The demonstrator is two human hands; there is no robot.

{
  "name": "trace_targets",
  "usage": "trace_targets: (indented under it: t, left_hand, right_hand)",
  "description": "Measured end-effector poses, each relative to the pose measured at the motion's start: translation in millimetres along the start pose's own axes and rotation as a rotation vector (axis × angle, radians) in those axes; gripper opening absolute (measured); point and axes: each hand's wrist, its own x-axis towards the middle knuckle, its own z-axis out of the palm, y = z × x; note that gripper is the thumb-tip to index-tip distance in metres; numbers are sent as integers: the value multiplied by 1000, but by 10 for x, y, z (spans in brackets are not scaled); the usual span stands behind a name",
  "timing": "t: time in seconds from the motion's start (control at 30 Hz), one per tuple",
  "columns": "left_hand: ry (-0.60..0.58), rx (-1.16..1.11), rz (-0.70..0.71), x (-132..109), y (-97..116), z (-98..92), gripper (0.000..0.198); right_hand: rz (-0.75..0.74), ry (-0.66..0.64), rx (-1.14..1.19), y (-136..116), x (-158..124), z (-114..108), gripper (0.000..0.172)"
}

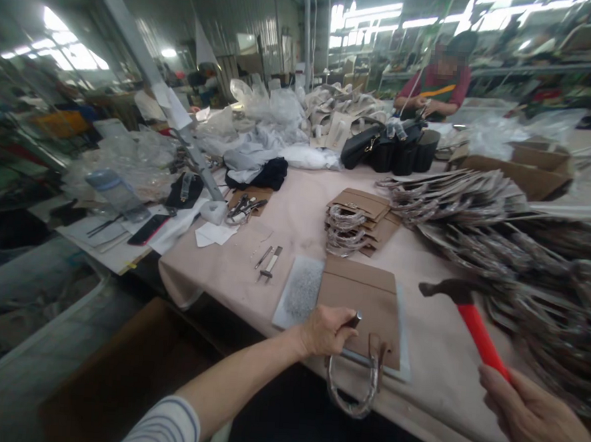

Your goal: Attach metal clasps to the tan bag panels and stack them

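My left hand [326, 331] is closed around a short metal punch [354, 318], held over a brown leather bag panel [359, 288]. The punch's lower end is hidden by my fingers. A plastic-wrapped handle [351, 408] is joined to the panel and hangs past the table's front edge. Beneath the panel lies a pale board [298, 291], its left part pitted with marks. To the right, my right hand [529, 412] grips a hammer [483, 336] by its red handle, its dark head raised and apart from the punch.
A stack of brown panels with wrapped handles [358, 218] lies behind the board, more heaped right [537, 276]. Left are a small divider-like tool [270, 265], scissors [243, 208], a phone [148, 229] and a water bottle [117, 193]. A person [437, 83] works across the table.
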Motion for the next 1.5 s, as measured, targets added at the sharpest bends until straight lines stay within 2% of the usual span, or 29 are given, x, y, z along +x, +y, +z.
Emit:
trace_targets:
  t: [0.07,0.1,0.13,0.2,0.27,0.33,0.43,0.5,0.63,0.93,1.0,1.13,1.17,1.27,1.33,1.5]
  left_hand:
    - [21,-10,16,-1,7,-12,9]
    - [24,-16,17,-3,12,-20,10]
    - [24,-22,15,-4,19,-30,10]
    - [11,-33,-10,-5,40,-53,10]
    - [-6,-48,-44,-4,67,-75,11]
    - [-10,-70,-70,-1,96,-94,11]
    - [16,-94,-73,6,127,-114,13]
    - [36,-99,-70,9,137,-120,14]
    - [61,-106,-80,-1,133,-107,15]
    - [179,-200,-172,-41,151,-49,13]
    - [196,-162,-124,-55,148,-52,11]
    - [122,-102,69,-73,142,-68,10]
    - [127,-104,52,-68,145,-73,10]
    - [192,-147,-118,-35,162,-91,10]
    - [191,-174,-150,-17,168,-109,10]
    - [64,-107,157,-36,174,-137,8]
  right_hand:
    - [113,-32,27,181,-10,138,38]
    - [109,-6,-1,278,-11,195,38]
    - [43,48,-70,364,-3,244,37]
    - [-180,170,-300,461,47,332,33]
    - [-405,260,-502,430,133,444,30]
    - [-593,299,-512,295,220,610,38]
    - [-784,180,-316,61,301,933,36]
    - [-851,83,-255,-21,320,1137,30]
    - [-884,55,-227,12,328,1352,25]
    - [-871,63,-226,14,339,1367,23]
    - [-866,74,-220,5,338,1374,21]
    - [-856,69,-213,25,339,1381,22]
    - [-853,64,-209,31,340,1382,22]
    - [-842,48,-201,37,341,1382,21]
    - [-840,49,-200,29,342,1379,20]
    - [-847,65,-201,-4,339,1367,20]
